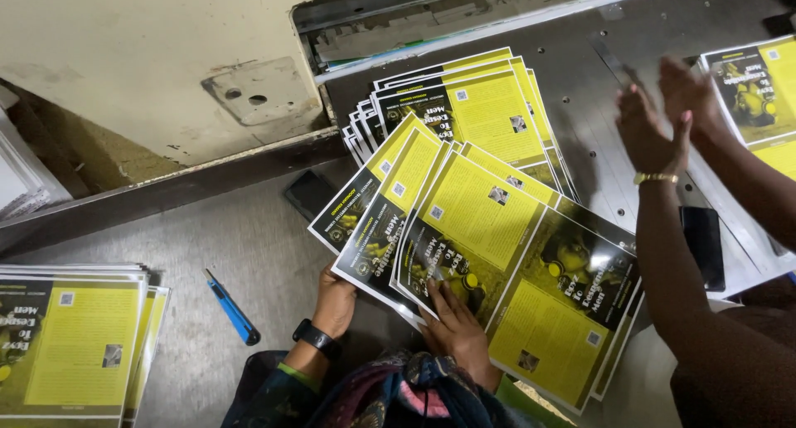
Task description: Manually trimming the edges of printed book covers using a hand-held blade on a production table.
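Observation:
A fanned bundle of yellow and black printed sheets point(481, 229) lies on the grey metal table point(249, 246). My left hand point(334, 299), with a black watch on the wrist, grips the bundle's near left edge from below. My right hand point(454, 324) presses flat on top of the near sheets, fingers spread. Behind the bundle a second fanned stack of the same sheets point(473, 105) rests against the machine's slot.
A blue utility knife point(232, 308) lies left of my hands. Another sheet stack point(75, 345) sits at the near left, one more point(759, 88) at the far right. A co-worker's two hands point(663, 121), with a gold bracelet, are raised at the right. A dark phone point(705, 246) lies there.

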